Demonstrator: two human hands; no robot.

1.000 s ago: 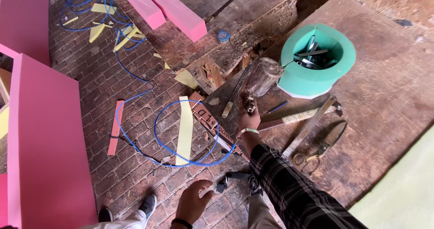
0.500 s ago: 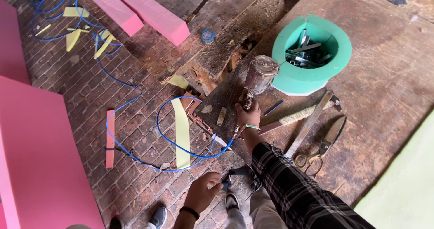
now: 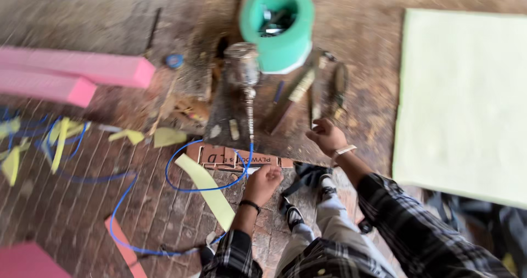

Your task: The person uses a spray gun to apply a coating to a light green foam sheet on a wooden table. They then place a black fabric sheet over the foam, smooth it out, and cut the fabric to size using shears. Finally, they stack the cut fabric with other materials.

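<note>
My left hand (image 3: 262,182) is curled into a fist at the front edge of a worn wooden board (image 3: 362,42), its fingers closed where a thin blue hose (image 3: 181,187) loops past. The hose runs up to a silvery spray gun with a jar (image 3: 243,69) lying on the board. My right hand (image 3: 328,137), with a pale wristband, rests with bent fingers on the board just below a knife with a pale handle (image 3: 301,87) and scissors (image 3: 338,85); nothing shows in it. The frame is blurred.
A green foam ring (image 3: 282,42) holding tools stands at the back of the board. A pale green foam sheet (image 3: 466,96) lies right, pink foam blocks (image 3: 77,72) left. Yellow foam strips (image 3: 211,193) and scraps litter the brick floor (image 3: 71,212). My shoe (image 3: 292,216) is below.
The view has swung round. My left hand has come up from beside my knee to the hose at the board's edge. My right hand has left the spray gun and moved right.
</note>
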